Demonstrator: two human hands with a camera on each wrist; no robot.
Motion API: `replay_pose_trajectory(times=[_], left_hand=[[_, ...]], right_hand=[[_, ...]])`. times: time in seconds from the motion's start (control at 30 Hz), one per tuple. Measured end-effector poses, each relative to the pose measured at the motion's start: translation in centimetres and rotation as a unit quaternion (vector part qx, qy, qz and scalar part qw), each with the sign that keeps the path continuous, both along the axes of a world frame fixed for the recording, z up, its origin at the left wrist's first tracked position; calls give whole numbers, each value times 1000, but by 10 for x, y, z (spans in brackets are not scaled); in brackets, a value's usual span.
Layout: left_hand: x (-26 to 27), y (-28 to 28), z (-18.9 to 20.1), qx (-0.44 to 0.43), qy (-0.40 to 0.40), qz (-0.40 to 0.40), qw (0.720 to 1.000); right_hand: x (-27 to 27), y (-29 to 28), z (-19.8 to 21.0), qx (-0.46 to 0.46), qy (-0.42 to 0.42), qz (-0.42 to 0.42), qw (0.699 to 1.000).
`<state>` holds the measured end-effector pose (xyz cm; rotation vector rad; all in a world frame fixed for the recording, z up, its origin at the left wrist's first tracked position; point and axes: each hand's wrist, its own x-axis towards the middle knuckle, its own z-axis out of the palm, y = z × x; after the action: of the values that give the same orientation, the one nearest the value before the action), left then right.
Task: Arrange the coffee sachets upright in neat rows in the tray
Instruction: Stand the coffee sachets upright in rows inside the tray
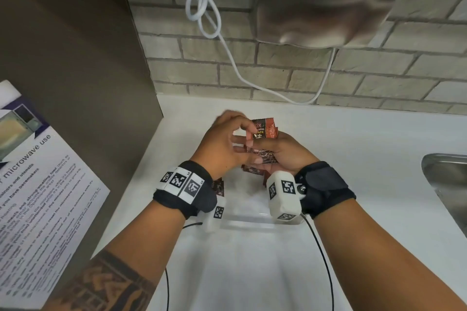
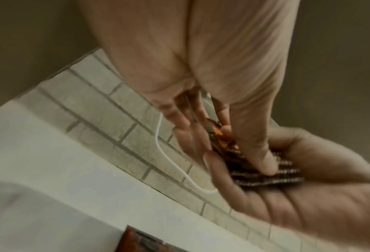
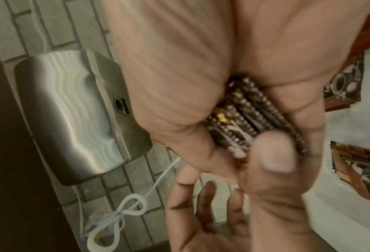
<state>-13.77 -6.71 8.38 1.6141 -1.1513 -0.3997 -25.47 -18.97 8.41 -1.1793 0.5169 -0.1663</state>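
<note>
Both hands meet above the white counter. My right hand [image 1: 285,151] grips a stack of red-brown coffee sachets [image 1: 262,129], standing on edge in its palm. My left hand [image 1: 227,141] pinches the same stack, with its thumb [image 2: 255,150] pressing on the crimped sachet edges [image 2: 266,177]. In the right wrist view the stack [image 3: 244,109] sits wedged between my right palm and fingers. A clear tray [image 1: 252,221] lies under the hands and is mostly hidden by them. Loose sachets [image 1: 219,188] lie flat below the wrists, and more show in the right wrist view [image 3: 348,85].
A steel sink [image 1: 444,179] sits at the right edge of the counter. A steel hand dryer [image 1: 328,0] hangs on the brick wall, its white cable [image 1: 227,45] looping down. A brown panel with a microwave notice [image 1: 38,184] stands at the left.
</note>
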Motion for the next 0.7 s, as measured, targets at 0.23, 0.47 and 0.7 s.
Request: replay_pose_trajectory(times=[0.23, 0.47, 0.7], left_hand=[[-2, -7, 5, 125, -288, -71, 947], [4, -10, 1, 129, -296, -108, 940], [3, -11, 5, 172, -312, -96, 929]], right_hand=[[7, 4, 2, -17, -7, 29, 999], [9, 7, -4, 11, -15, 6, 1000], [13, 17, 0, -87, 37, -23, 995]])
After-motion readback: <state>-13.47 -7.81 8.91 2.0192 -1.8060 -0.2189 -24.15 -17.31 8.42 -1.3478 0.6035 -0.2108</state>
